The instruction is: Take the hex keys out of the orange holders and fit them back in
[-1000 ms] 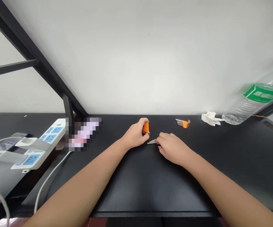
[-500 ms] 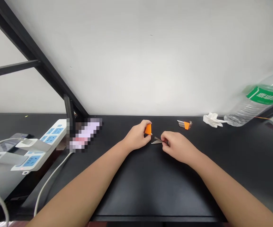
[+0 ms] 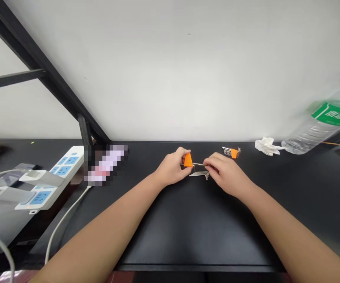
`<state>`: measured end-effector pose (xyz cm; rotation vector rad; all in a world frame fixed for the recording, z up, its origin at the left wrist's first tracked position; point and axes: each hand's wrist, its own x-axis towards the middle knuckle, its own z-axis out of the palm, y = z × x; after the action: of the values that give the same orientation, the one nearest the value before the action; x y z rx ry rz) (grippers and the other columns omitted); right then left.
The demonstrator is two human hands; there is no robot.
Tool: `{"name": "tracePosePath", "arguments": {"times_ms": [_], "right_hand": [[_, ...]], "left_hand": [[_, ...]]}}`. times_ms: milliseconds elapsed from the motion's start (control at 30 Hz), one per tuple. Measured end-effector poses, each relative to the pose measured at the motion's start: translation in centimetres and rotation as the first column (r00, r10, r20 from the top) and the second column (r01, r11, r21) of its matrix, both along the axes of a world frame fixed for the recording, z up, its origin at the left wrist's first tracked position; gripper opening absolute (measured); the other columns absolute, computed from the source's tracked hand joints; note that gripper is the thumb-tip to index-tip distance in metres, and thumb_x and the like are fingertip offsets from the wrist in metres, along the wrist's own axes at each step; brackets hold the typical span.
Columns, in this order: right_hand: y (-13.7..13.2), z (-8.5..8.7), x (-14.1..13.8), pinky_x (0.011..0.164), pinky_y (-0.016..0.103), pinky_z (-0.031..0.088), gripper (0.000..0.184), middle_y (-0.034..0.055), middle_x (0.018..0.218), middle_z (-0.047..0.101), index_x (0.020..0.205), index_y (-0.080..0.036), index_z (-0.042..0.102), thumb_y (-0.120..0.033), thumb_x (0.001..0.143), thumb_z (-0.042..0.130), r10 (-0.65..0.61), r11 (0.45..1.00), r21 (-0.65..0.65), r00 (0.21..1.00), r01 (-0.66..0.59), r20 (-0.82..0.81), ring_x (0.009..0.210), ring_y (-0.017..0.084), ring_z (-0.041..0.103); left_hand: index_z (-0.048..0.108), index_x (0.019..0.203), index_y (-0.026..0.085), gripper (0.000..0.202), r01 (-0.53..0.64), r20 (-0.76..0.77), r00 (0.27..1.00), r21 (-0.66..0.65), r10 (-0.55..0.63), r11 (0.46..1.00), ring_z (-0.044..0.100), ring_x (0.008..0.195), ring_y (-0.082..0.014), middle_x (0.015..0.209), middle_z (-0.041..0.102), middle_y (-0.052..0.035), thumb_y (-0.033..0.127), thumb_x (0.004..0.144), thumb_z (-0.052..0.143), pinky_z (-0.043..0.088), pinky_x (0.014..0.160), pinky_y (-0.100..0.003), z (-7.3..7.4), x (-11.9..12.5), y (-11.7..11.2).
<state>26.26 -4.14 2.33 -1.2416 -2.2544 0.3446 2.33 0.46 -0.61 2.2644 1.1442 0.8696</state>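
Note:
My left hand [image 3: 172, 167] is closed on an orange hex key holder [image 3: 188, 160], with a short bent key end showing at its lower edge. Between thumb and fingers, my right hand [image 3: 224, 173] pinches a hex key [image 3: 198, 164], whose shaft reaches left to the holder. Whether its tip is inside the holder I cannot tell. Just below, several loose L-shaped hex keys [image 3: 201, 174] lie side by side on the black table [image 3: 199, 228]. Farther back on the right lies a second orange holder [image 3: 234, 153] filled with hex keys.
A crumpled white tissue [image 3: 267, 146] and a tilted clear bottle with a green label [image 3: 331, 114] are at the back right. On the left are a white power strip [image 3: 66, 167] with chargers, a cable [image 3: 66, 222], a pixelated phone-like object [image 3: 107, 165] and a black metal frame [image 3: 60, 94].
My right hand has lifted a hex key from the loose ones and brought it up against the orange holder. The holder has turned slightly in my left hand.

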Motion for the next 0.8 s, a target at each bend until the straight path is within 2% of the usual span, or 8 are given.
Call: {"name": "tracePosePath", "arguments": {"times_ms": [233,367,500,800], "right_hand": [[-0.09,-0.29,0.00,0.076,0.033,0.052,0.020,0.0062,0.103,0.064,0.104,-0.021,0.067,-0.016,0.102,0.047,0.037,0.999,0.022,0.999,-0.037,0.026,0.083,0.017,0.064],[-0.25,0.20,0.17,0.075,0.032,0.052,0.019,0.0072,0.104,0.065,0.102,-0.021,0.067,-0.018,0.103,0.048,0.012,0.997,0.082,1.000,-0.014,0.024,0.085,0.019,0.065],[-0.30,0.63,0.34,0.074,0.030,0.051,0.020,0.0062,0.101,0.064,0.102,-0.021,0.067,-0.018,0.103,0.047,0.030,0.998,0.057,1.000,-0.030,0.005,0.082,0.016,0.064],[-0.17,-0.04,0.54,0.074,0.031,0.052,0.024,0.0069,0.103,0.063,0.107,-0.020,0.069,-0.011,0.100,0.048,0.047,0.994,0.092,0.995,-0.054,0.083,0.081,0.016,0.064]], "left_hand": [[0.053,0.124,0.020,0.050,0.009,-0.025,1.000,-0.044,-0.010,0.999,0.068,0.076,-0.0156,0.087,0.068,-0.0004,0.034,0.080,0.071,0.055,0.071,-0.028,0.30,0.00,-0.29],[0.054,0.122,0.021,0.048,0.011,-0.035,0.999,-0.037,-0.012,0.999,0.066,0.072,-0.0147,0.084,0.067,0.0009,0.034,0.079,0.071,0.053,0.069,-0.027,0.46,0.07,-0.35],[0.054,0.121,0.021,0.047,-0.008,-0.033,0.999,-0.032,0.007,0.999,0.065,0.070,-0.0142,0.081,0.066,0.0016,0.034,0.079,0.071,0.052,0.066,-0.026,0.47,0.02,-0.25],[0.054,0.120,0.022,0.047,0.011,-0.060,0.998,-0.018,-0.013,1.000,0.064,0.070,-0.0136,0.080,0.065,0.0025,0.034,0.079,0.072,0.052,0.067,-0.026,0.43,-0.14,-0.21]]}}
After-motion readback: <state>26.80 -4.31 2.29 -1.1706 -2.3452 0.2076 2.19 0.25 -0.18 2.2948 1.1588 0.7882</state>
